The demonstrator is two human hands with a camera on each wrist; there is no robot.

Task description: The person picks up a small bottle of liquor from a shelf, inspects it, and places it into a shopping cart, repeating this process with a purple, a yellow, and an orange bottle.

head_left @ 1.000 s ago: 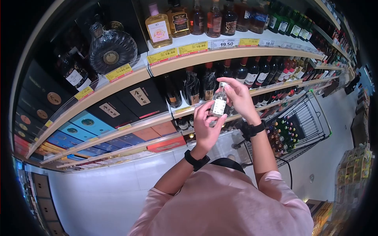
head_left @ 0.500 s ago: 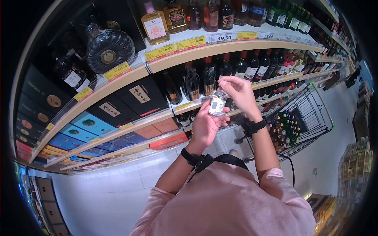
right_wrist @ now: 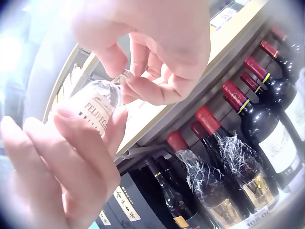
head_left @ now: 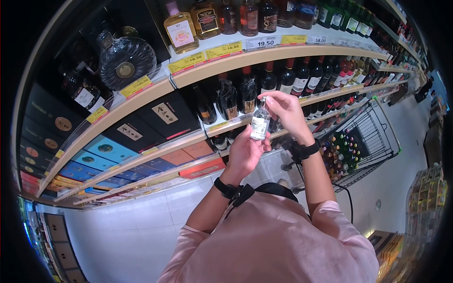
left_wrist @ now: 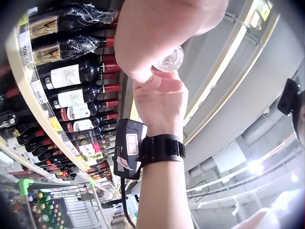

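A small clear glass liquor bottle (head_left: 260,125) with a white label is held up in front of the shelves. My left hand (head_left: 247,153) holds it low, thumb and fingers around its lower part. At the top, my right hand (head_left: 286,113) pinches the cap between thumb and fingers. The right wrist view shows the bottle (right_wrist: 97,102) leaning, its label lettering partly covered by the left hand (right_wrist: 71,157), with the right hand (right_wrist: 157,47) at its cap. In the left wrist view the round glass bottom of the bottle (left_wrist: 170,61) peeks out beneath the left hand (left_wrist: 167,28).
Wine bottles (head_left: 302,81) line the shelf behind the hands; spirits (head_left: 180,30) stand on the shelf above. Dark gift boxes (head_left: 172,115) fill the left side. A shopping cart (head_left: 373,137) loaded with several bottles stands on the right. A cable (head_left: 350,203) hangs by the right arm.
The bottle has been turned about its length, so its label shows differently. My left fingers have shifted from its sides to beneath and around it; my right hand stays at the cap.
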